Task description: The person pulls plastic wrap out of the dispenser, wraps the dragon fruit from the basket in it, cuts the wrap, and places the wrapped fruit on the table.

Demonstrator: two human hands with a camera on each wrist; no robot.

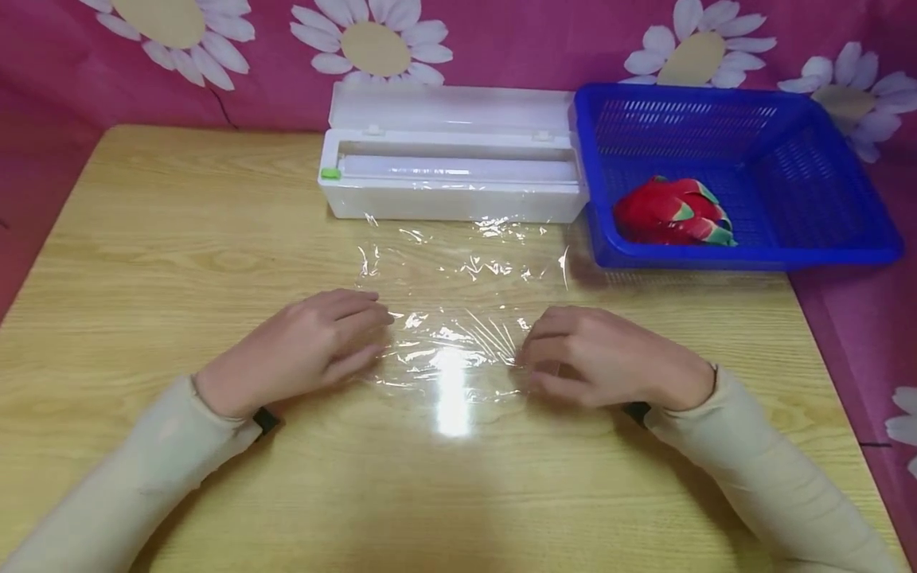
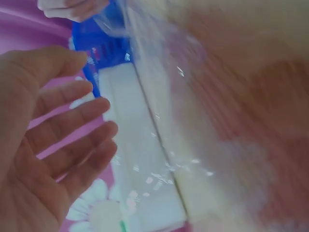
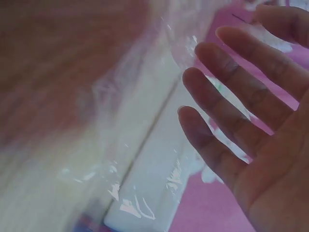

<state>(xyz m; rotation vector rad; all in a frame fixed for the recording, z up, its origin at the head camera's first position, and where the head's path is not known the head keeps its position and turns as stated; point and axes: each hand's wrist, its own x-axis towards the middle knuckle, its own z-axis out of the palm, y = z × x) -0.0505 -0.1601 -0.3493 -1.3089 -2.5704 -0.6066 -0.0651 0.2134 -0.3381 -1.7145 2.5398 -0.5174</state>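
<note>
Cling film (image 1: 458,318) — left hand (image 1: 301,346), right hand (image 1: 609,358) resting flat on it.

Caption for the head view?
Both hands rest on cling film before its dispenser.

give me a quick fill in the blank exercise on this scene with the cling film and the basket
1. The red fruit lies inside the ______ basket.
2. The sheet of cling film is spread on the ______ table.
3. The left hand and right hand rest at the film's near ______.
4. The white dispenser box has its lid ______.

Missing words: blue; wooden; corners; open
</note>
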